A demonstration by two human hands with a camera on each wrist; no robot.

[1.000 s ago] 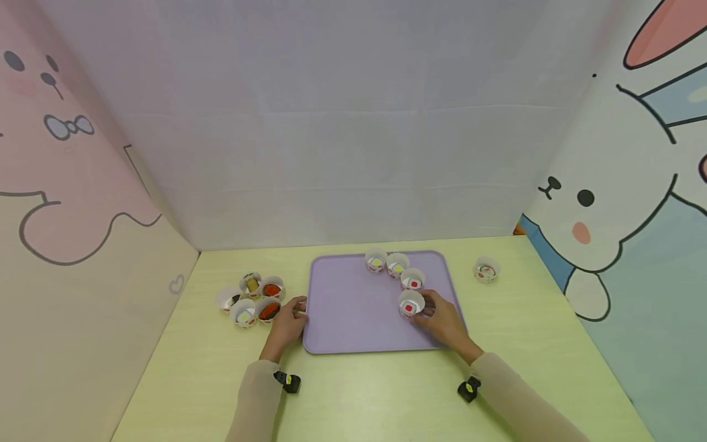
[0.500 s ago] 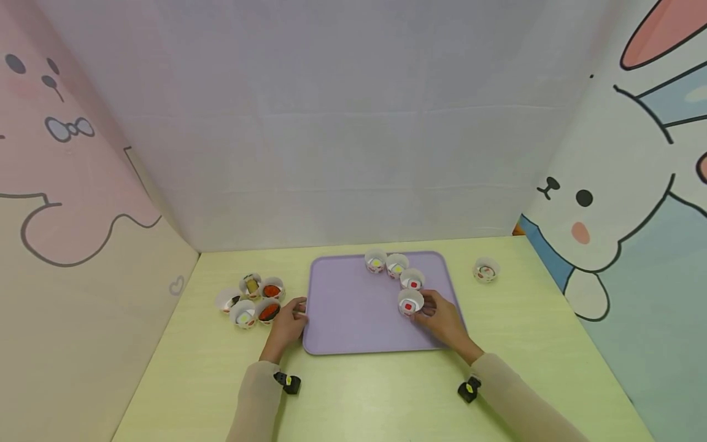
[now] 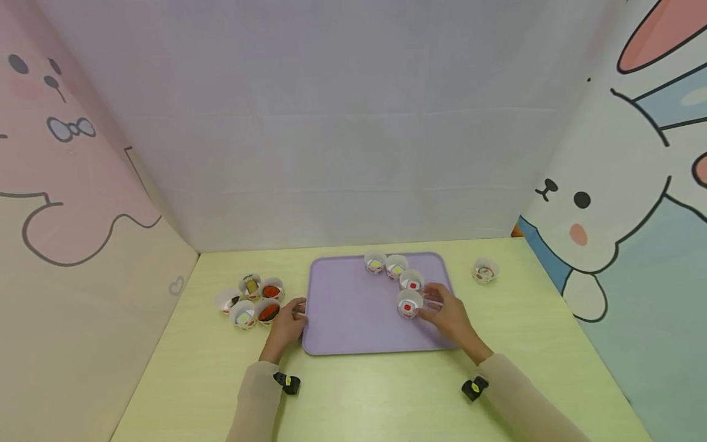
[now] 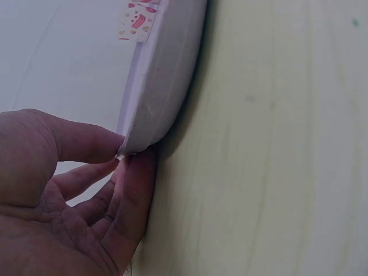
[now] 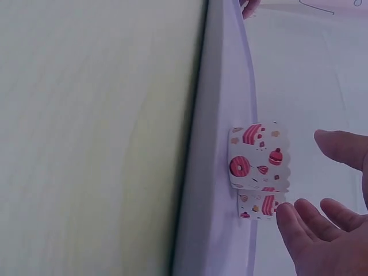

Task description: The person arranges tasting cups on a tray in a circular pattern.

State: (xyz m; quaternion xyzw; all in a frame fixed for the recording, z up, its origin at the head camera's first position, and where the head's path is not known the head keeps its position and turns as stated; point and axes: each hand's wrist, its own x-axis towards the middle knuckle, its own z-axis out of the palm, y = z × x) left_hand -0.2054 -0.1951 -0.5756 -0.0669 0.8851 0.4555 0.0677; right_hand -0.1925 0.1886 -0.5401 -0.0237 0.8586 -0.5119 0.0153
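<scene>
A lavender tray lies on the table, its left edge pinched by my left hand. In the left wrist view the thumb is on the tray's rim and the fingers reach beneath it. Beside the nearest paper cup, which holds a white-and-red piece, my right hand is spread with nothing in its grasp. The right wrist view shows a gap between the fingers and that patterned cup. Behind it on the tray stand a second cup with a red-centred piece and two cups with yellow-centred pieces.
Left of the tray, several paper cups with sushi-like pieces cluster close to my left hand. One more cup stands alone on the table to the right. A pale curtain rises behind the table.
My right hand has let go of the nearest cup and drawn slightly back to the right, its fingers opening. The left hand stays at the tray edge.
</scene>
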